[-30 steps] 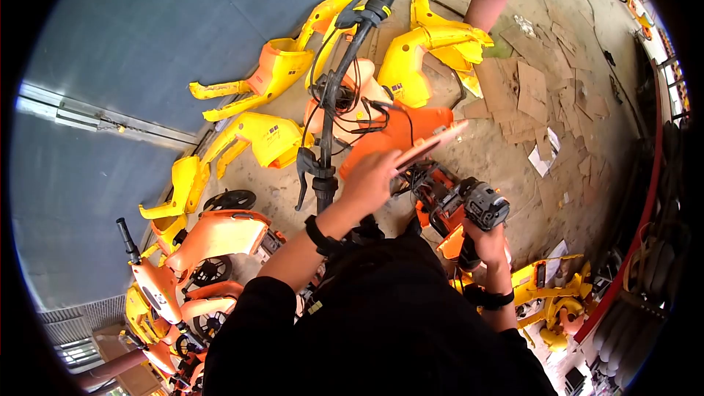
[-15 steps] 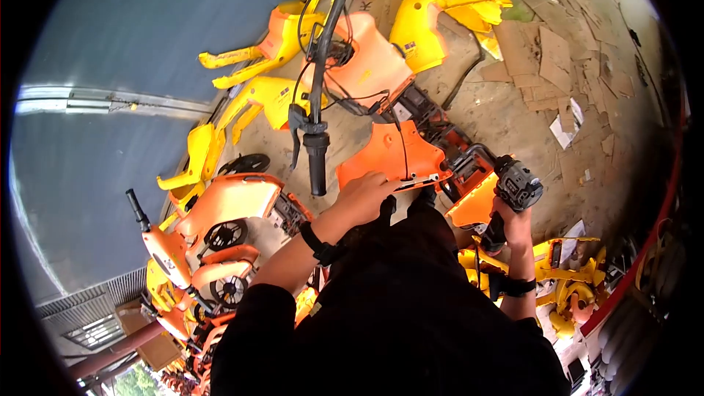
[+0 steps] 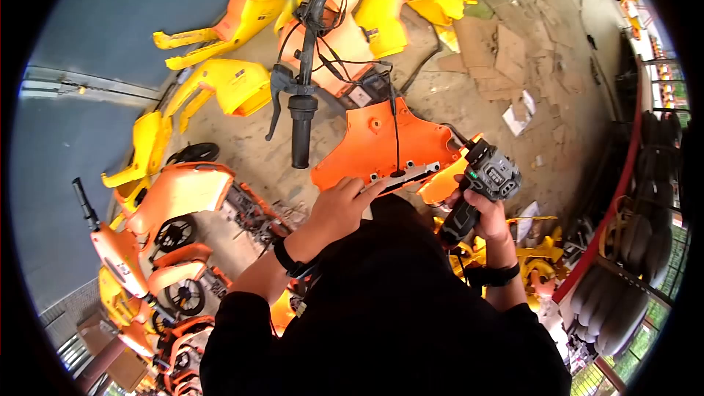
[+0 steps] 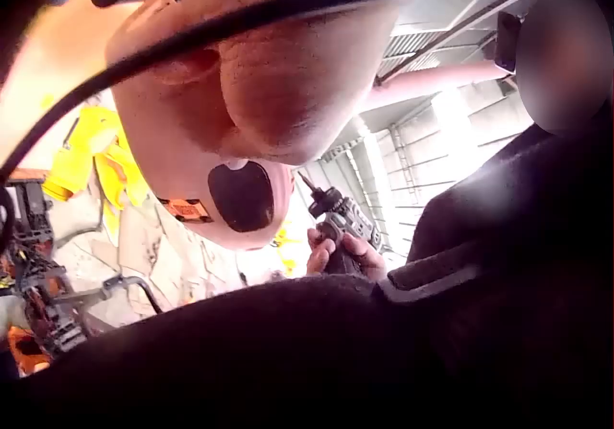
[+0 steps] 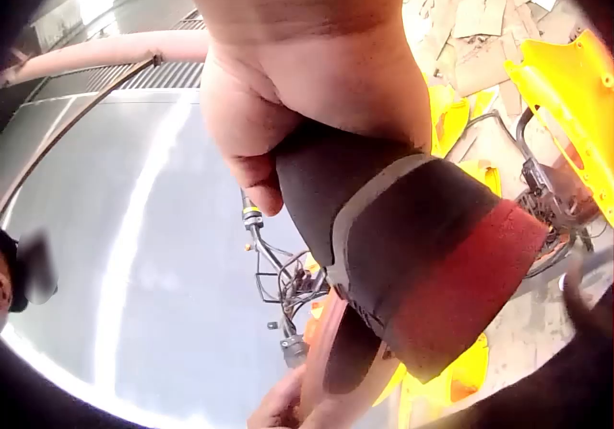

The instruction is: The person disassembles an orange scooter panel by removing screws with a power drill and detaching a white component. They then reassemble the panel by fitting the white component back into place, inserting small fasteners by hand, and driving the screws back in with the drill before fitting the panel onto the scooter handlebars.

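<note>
My left hand (image 3: 337, 209) grips the near edge of an orange plastic scooter panel (image 3: 367, 128). The panel lies tilted before my body, its inner side with screw posts facing up. A black cable (image 3: 397, 132) runs down across it to a dark strip along that near edge. In the right wrist view the left hand (image 5: 278, 402) has its fingers at the panel's rim. My right hand (image 3: 485, 213) holds a grey and black cordless drill (image 3: 495, 170) by its handle, close to the panel's right end. The left wrist view shows the drill (image 4: 347, 220) with a bit pointing up.
Black handlebars (image 3: 304, 95) with cables rise just ahead of the panel. Yellow body shells (image 3: 235, 88) lie along the grey wall, and flattened cardboard (image 3: 488, 51) covers floor at the right. Another orange scooter (image 3: 183, 194) stands at left; more yellow parts (image 3: 539, 257) lie at lower right.
The panel was raised and seen nearly edge-on; it has come down and turned its inner side up, still in my left hand. The drill has moved closer to its right end.
</note>
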A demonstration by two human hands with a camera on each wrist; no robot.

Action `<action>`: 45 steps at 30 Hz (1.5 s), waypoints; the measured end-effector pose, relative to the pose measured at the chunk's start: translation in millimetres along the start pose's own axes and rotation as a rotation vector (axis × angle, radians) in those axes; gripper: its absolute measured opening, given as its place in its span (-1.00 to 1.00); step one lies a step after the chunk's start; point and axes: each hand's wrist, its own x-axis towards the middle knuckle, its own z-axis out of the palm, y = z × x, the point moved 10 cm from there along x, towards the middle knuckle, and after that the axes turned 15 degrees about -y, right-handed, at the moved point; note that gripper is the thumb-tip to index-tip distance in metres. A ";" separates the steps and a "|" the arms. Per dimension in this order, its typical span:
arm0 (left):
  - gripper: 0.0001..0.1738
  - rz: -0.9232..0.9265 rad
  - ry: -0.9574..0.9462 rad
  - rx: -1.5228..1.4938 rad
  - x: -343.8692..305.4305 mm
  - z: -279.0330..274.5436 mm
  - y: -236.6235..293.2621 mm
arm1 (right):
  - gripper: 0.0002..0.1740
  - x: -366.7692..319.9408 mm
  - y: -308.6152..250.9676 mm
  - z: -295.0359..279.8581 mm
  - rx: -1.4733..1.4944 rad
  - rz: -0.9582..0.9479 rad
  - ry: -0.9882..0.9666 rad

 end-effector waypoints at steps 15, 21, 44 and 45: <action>-0.36 -0.076 -0.075 -0.400 26.6 81.1 16.8 | -0.56 -13.8 36.1 2.1 -0.470 -0.078 0.295; -0.39 -0.147 -0.111 -0.260 21.2 84.1 32.4 | -0.46 12.6 55.2 10.0 -0.409 -0.126 0.257; -0.21 -0.489 0.220 -1.478 -9.9 73.1 -26.8 | -0.48 52.4 41.0 -11.7 -0.239 -0.185 0.067; -0.22 -0.446 0.182 -1.434 -7.1 81.3 -31.9 | -0.46 50.9 35.2 -8.9 -0.271 -0.210 0.064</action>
